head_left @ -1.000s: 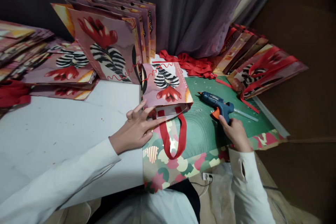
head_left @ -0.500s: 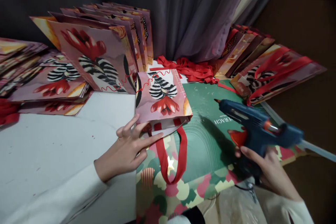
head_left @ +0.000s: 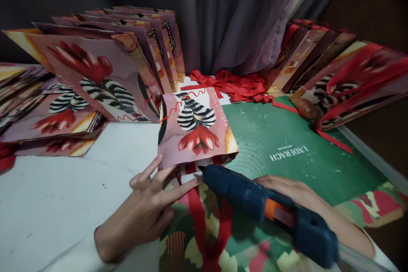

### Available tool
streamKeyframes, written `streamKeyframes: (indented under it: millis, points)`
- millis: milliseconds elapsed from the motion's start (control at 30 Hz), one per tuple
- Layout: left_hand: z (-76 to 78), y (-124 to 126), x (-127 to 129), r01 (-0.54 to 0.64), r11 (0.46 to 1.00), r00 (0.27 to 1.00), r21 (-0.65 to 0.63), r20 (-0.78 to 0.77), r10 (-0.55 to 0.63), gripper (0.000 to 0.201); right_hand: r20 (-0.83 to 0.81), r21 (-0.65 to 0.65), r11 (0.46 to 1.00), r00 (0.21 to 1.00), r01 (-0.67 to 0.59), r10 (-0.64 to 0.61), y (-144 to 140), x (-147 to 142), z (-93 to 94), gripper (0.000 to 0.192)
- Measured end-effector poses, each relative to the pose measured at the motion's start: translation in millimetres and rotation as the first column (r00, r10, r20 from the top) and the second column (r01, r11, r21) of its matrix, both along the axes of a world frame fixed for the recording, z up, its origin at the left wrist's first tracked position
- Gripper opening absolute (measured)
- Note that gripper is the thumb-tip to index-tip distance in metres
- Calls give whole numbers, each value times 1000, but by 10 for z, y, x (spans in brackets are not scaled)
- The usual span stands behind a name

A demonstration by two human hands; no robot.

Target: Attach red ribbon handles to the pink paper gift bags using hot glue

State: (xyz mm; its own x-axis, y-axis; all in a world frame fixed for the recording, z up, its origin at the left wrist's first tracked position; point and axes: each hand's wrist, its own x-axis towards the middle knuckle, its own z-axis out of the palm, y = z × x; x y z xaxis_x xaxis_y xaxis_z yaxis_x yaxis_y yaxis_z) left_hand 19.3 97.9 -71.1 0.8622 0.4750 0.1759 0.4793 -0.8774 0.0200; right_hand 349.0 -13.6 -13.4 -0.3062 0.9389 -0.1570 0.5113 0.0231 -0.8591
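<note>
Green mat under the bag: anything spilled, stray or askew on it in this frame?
Pale flecks are scattered over the green mat. A loose red ribbon trails onto its far right part, beside a heap of red ribbons at the back. The small bag lies flat, not askew.

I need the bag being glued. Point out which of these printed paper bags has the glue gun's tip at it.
The small bag lying flat before the hands, red ribbon handle toward the person; the others stand or lie stacked behind.
</note>
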Motion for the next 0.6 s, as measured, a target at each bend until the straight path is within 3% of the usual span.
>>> streamKeyframes:
  millis: [233,600]
  points:
    - [-82,-23,-78,-25,998,999,-66,-31,23,71,88,84,984,985,-156,149,407,-149,-32,9]
    - [-41,-62,-86,-24,999,1000,-49,-12,24,77,109,56,971,968,-233,226,659,-223,-172,28]
